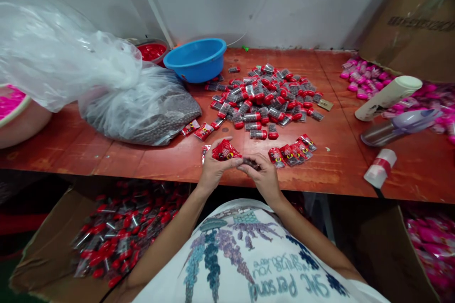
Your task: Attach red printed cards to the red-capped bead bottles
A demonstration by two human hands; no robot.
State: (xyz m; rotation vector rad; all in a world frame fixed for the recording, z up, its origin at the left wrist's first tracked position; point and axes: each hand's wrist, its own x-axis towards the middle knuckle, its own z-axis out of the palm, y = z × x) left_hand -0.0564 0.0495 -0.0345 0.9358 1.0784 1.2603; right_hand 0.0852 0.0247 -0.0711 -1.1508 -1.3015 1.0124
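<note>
My left hand (212,170) is closed on a red printed packet (224,150), its thumb across the lower edge. Fingers curled, my right hand (266,176) grips a small dark item (251,164) against the packet's right end; its kind is partly hidden by the fingers. Just behind the left hand, another small packet (205,151) shows in part on the table. To the right lies an overlapping row of red packets (291,151). Beyond both hands spreads a pile of small clear red-capped containers (259,99) with dark contents.
A blue basin (195,59) stands behind a large clear bag (142,109) of dark pieces. On the right are a pale tumbler (387,97), a bottle (398,128), a white roll (380,168) and pink containers (369,75). Below the table edge sits a carton (46,251) of red-capped containers.
</note>
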